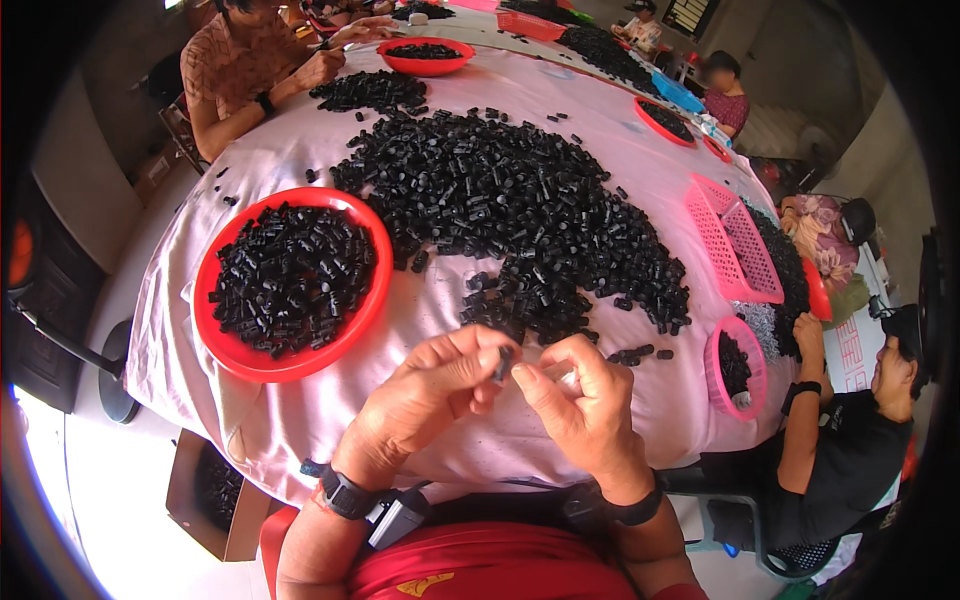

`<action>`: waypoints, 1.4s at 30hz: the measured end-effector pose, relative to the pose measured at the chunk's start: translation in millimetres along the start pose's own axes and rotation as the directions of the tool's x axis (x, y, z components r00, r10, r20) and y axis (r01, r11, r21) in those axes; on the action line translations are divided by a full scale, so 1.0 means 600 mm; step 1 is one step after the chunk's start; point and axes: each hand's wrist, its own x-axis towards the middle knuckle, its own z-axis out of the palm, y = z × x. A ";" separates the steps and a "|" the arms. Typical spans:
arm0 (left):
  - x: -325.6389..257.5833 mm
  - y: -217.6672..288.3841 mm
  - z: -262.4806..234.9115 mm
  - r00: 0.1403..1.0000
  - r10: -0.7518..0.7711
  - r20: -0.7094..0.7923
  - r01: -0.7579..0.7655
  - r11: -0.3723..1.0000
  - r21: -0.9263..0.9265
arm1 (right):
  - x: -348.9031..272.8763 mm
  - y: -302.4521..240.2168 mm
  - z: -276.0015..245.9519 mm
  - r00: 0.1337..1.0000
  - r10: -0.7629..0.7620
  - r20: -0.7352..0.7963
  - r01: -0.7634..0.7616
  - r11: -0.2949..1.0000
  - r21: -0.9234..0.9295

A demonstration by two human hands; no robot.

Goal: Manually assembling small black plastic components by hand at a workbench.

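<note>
Just in front of my body, my left hand (440, 385) pinches a small black cylindrical piece (503, 363) between thumb and fingertips. Close beside it is my right hand (590, 405), its fingers curled and thumb pointing toward the piece. A small pale bit shows between its fingers, too little to name. Beyond both hands spreads a large heap of black cylindrical pieces (490, 190) on the pink cloth (440, 300). To the left stands a round red basin (205, 318) holding many such pieces.
At the right are a pink perforated basket (737, 240) and a round pink basket (712, 360) with black pieces. A person in black (840, 450) sits there. Another person (240, 70) works at the far left near a second red basin (425, 66). A cardboard box (190, 490) stands below the table.
</note>
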 end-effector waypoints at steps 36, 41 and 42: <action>0.003 -0.010 -0.022 0.879 0.473 -0.067 0.047 0.054 0.997 | 0.004 -0.002 0.008 0.999 -0.040 0.013 0.040 0.999 -0.023; 0.002 -0.004 -0.025 0.866 0.490 -0.095 -0.036 0.251 0.967 | 0.001 0.002 0.009 0.999 -0.037 0.023 0.037 0.999 -0.021; 0.000 -0.002 -0.024 0.866 0.490 -0.095 -0.035 0.251 0.967 | 0.002 0.002 0.009 0.999 -0.028 0.031 0.029 0.999 -0.018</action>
